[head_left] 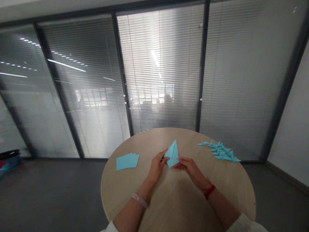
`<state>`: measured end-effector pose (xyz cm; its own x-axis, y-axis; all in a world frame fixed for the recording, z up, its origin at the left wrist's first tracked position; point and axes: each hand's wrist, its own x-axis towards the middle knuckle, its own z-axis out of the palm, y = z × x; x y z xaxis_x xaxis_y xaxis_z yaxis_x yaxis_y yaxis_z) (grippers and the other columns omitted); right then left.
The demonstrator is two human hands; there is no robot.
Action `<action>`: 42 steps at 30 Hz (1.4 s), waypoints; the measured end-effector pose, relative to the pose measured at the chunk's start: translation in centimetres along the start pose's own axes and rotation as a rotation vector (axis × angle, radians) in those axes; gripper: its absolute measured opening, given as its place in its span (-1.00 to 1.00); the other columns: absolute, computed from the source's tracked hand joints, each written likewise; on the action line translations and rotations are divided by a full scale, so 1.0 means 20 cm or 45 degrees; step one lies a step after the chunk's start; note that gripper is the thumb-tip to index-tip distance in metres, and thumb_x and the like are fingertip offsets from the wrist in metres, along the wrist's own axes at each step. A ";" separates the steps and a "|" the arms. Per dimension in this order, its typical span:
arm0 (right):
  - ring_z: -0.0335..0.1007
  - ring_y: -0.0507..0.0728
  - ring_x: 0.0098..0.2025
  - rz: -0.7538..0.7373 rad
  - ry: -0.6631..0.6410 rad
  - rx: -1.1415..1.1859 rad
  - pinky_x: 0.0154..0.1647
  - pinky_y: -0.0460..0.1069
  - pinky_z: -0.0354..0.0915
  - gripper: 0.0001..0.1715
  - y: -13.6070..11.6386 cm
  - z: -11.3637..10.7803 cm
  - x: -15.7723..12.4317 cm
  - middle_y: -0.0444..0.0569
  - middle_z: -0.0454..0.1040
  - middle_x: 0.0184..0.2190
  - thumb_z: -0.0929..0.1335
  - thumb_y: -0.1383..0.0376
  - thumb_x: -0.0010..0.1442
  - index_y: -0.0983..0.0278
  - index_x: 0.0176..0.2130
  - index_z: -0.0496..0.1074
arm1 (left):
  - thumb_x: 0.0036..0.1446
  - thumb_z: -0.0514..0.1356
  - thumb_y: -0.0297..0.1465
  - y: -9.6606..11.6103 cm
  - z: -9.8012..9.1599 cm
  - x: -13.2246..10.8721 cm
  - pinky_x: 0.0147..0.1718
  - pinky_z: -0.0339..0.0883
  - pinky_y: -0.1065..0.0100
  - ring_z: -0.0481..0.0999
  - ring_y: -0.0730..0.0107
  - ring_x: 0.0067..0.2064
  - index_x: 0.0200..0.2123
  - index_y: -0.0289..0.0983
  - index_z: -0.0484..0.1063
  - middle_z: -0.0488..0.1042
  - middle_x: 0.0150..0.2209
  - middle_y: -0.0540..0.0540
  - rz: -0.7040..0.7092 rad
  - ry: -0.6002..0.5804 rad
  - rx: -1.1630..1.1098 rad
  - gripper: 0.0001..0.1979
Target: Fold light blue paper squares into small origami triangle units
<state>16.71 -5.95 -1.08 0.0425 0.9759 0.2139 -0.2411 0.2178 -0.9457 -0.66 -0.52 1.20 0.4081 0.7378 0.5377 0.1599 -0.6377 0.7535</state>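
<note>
Item: folded paper piece (173, 154), light blue, pointed at the top, raised just above the worktop (178, 199) near its middle.

Grip, left hand (158, 166): closed in a pinch on the left edge of the folded paper piece, with the fingertips at the fold.

Grip, right hand (189, 167): closed on the lower right corner of the same piece, with the fingers curled beneath it. How far the thumb overlaps the paper cannot be told.

Handling note (judgement): the crease in hand is best made with the edges matched exactly before pressure is applied. The point should be held steady by 1 hand while the fold is run flat by the other. Thin paper is easily skewed if it is pinched unevenly.

Wrists: a pale bangle (139, 199) is worn on the left, a red cord (209, 190) on the right.

Nearby, left: a small stack of flat blue sheets (127, 161), well apart from the hands.

Nearby, far right: a cluster of finished blue folded shapes (220, 151), laid near the rim.

Surround: a round wooden worktop, backed by a glass partition with closed blinds (159, 71).
</note>
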 end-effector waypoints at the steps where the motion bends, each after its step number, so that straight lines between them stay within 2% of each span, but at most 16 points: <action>1: 0.48 0.19 -0.36 -0.006 -0.004 -0.004 -0.18 0.09 0.33 -0.46 0.00 0.00 0.00 0.10 0.55 -0.44 0.41 -0.08 -0.05 0.38 -0.39 0.50 | 0.12 0.10 -0.29 0.01 0.00 0.00 -0.31 0.37 0.34 0.42 0.42 -0.38 0.06 -0.25 0.32 0.47 -0.22 -0.12 0.011 0.011 0.007 -0.57; 6: 0.47 0.19 -0.35 -0.069 -0.037 -0.118 -0.18 0.09 0.33 -0.44 -0.03 0.02 -0.01 0.09 0.54 -0.43 0.38 -0.11 -0.02 0.37 -0.41 0.50 | 0.18 0.00 -0.20 0.04 -0.02 0.00 -0.32 0.33 0.35 0.41 0.41 -0.42 -0.05 -0.29 0.40 0.49 -0.26 -0.14 0.026 0.080 0.074 -0.61; 9: 0.47 0.20 -0.32 -0.100 -0.095 -0.195 -0.17 0.09 0.33 -0.43 -0.05 0.04 -0.02 0.07 0.55 -0.42 0.36 -0.13 0.00 0.35 -0.42 0.49 | 0.21 -0.09 -0.12 0.06 -0.02 0.00 -0.36 0.29 0.38 0.39 0.39 -0.42 -0.26 -0.30 0.45 0.47 -0.41 -0.08 -0.031 0.170 0.119 -0.56; 11: 0.48 0.21 -0.29 -0.099 -0.151 -0.226 -0.16 0.09 0.33 -0.43 -0.04 0.04 -0.02 0.06 0.55 -0.39 0.34 -0.13 0.02 0.33 -0.39 0.49 | 0.20 -0.13 -0.07 0.07 -0.03 0.00 -0.41 0.24 0.40 0.34 0.40 -0.46 -0.44 -0.29 0.39 0.38 -0.53 -0.03 -0.068 0.226 0.154 -0.51; 14: 0.48 0.21 -0.27 -0.093 -0.216 -0.304 -0.16 0.08 0.33 -0.45 -0.03 0.04 -0.02 0.06 0.56 -0.36 0.33 -0.13 0.04 0.32 -0.37 0.48 | 0.18 -0.13 -0.03 0.06 -0.03 0.00 -0.48 0.15 0.43 0.25 0.45 -0.51 -0.53 -0.27 0.29 0.25 -0.60 0.04 -0.084 0.281 0.169 -0.51; 18: 0.47 0.18 -0.31 -0.117 -0.249 -0.481 -0.22 0.04 0.33 -0.46 -0.01 0.04 -0.02 0.04 0.56 -0.39 0.29 -0.11 0.08 0.31 -0.43 0.46 | 0.13 -0.08 0.00 0.04 -0.03 0.01 -0.52 0.06 0.45 0.16 0.48 -0.53 -0.55 -0.28 0.26 0.17 -0.61 0.07 -0.102 0.309 0.110 -0.51; 20: 0.46 0.16 -0.34 -0.142 -0.190 -0.543 -0.27 0.02 0.32 -0.50 0.00 0.04 -0.02 0.02 0.55 -0.41 0.29 -0.09 0.10 0.30 -0.39 0.44 | 0.10 -0.04 0.00 0.02 -0.03 0.02 -0.55 0.03 0.45 0.13 0.50 -0.54 -0.56 -0.28 0.25 0.13 -0.63 0.09 -0.132 0.290 0.075 -0.53; 22: 0.45 0.14 -0.37 -0.152 -0.075 -0.546 -0.32 0.00 0.31 -0.52 0.01 0.04 -0.02 -0.02 0.53 -0.44 0.30 -0.07 0.09 0.29 -0.26 0.41 | 0.07 0.01 -0.02 0.00 -0.02 0.02 -0.56 0.01 0.46 0.11 0.51 -0.56 -0.55 -0.28 0.27 0.10 -0.64 0.11 -0.166 0.254 0.060 -0.56; 25: 0.46 0.15 -0.35 -0.130 0.081 -0.452 -0.37 -0.01 0.33 -0.43 0.02 0.02 0.00 -0.05 0.51 -0.42 0.30 -0.08 0.08 0.26 -0.07 0.28 | 0.07 0.05 -0.09 -0.01 -0.01 0.01 -0.55 0.04 0.47 0.17 0.51 -0.56 -0.46 -0.31 0.36 0.21 -0.62 0.09 -0.180 0.168 0.069 -0.62; 30: 0.45 0.13 -0.42 -0.078 0.227 -0.332 -0.44 0.00 0.37 -0.30 0.05 -0.01 0.05 -0.09 0.47 -0.43 0.34 -0.07 0.01 0.26 -0.01 0.13 | 0.11 0.06 -0.18 0.02 0.02 -0.02 -0.50 0.13 0.46 0.30 0.48 -0.51 -0.35 -0.30 0.45 0.39 -0.55 0.03 -0.109 -0.010 0.214 -0.69; 33: 0.43 0.11 -0.44 -0.050 0.238 -0.306 -0.45 -0.01 0.37 -0.27 0.06 -0.01 0.06 -0.15 0.42 -0.50 0.39 -0.02 -0.05 0.28 -0.01 0.14 | 0.13 0.04 -0.19 0.04 0.02 -0.03 -0.47 0.16 0.45 0.34 0.46 -0.48 -0.32 -0.29 0.46 0.45 -0.49 -0.01 -0.081 -0.062 0.253 -0.68; 37: 0.42 0.10 -0.44 -0.030 0.196 -0.249 -0.45 -0.02 0.37 -0.26 0.04 0.01 0.05 -0.16 0.42 -0.50 0.43 0.04 -0.12 0.28 -0.03 0.16 | 0.16 0.01 -0.19 0.04 0.02 -0.03 -0.47 0.17 0.46 0.37 0.46 -0.48 -0.29 -0.30 0.44 0.48 -0.45 -0.03 -0.076 -0.045 0.241 -0.67; 42: 0.40 0.09 -0.44 -0.007 0.181 -0.274 -0.47 -0.05 0.35 -0.43 0.01 0.02 0.04 -0.12 0.43 -0.48 0.43 0.11 -0.13 0.28 -0.14 0.26 | 0.14 0.02 -0.19 0.06 0.02 -0.03 -0.54 0.13 0.49 0.33 0.49 -0.54 -0.31 -0.31 0.42 0.42 -0.55 0.02 -0.126 -0.046 0.241 -0.68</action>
<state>16.26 -5.17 -1.09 0.1829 0.9631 0.1973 -0.0290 0.2059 -0.9781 -0.38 -1.77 1.57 0.4135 0.7927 0.4480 0.3656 -0.5952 0.7156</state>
